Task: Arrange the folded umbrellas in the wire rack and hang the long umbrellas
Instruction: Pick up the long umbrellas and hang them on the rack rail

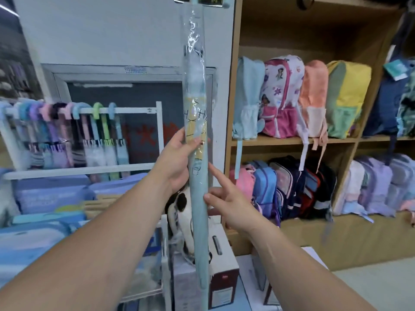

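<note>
The long umbrella (198,221), pale blue in a clear sleeve, stands upright before me. My left hand (177,162) grips its middle. My right hand (226,205) touches it lower down with thumb and straight forefinger. Hung umbrellas (67,135) line the white rail (134,110) to the left.

long umbrella (198,232) ends cropped, hung umbrellas (67,135) blurred

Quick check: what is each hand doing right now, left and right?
Left hand: grips the long umbrella, held upright.
Right hand: open, grips nothing; thumb and straight index finger touch the umbrella.
</note>
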The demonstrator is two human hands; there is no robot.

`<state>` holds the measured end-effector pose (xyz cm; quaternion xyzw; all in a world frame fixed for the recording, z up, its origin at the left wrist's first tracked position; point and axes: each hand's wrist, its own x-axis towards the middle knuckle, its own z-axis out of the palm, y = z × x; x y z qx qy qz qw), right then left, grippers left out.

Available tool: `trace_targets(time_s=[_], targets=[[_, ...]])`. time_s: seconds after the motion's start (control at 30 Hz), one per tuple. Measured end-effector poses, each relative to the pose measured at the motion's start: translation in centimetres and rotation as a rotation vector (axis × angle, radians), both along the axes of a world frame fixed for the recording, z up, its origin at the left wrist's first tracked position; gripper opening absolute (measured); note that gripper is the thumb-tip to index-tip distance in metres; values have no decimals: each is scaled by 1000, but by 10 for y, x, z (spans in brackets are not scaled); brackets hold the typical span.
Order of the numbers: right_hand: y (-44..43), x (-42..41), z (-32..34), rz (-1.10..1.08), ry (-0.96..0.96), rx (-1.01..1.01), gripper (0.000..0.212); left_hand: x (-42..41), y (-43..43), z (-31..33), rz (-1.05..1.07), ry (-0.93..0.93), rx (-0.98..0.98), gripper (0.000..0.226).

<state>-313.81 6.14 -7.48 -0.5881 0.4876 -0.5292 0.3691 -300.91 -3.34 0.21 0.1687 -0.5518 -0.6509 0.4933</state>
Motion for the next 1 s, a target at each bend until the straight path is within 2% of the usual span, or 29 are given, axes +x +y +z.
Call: trace_targets(time_s=[0.17,0.27,0.47,0.67,0.8,1.0], targets=[[-36,30,2,-33,-10,-46,70,26,-26,2,16,-27,-77,31],[-57,35,12,-82,-10,-122,69,34,-40,-1,79,-145,-195,33],[-112,22,50,-120,21,-264,68,42,-67,-22,153,-354,-293,63],[-183,10,92,-185,-2,-413,68,31,-98,-34,381,-521,-352,88],[-224,6,123,-176,16,-492,68,24,-133,-19,566,-477,-406,82],[-273,7,145,-24,37,-480,64,27,-172,3,666,-469,-442,77]])
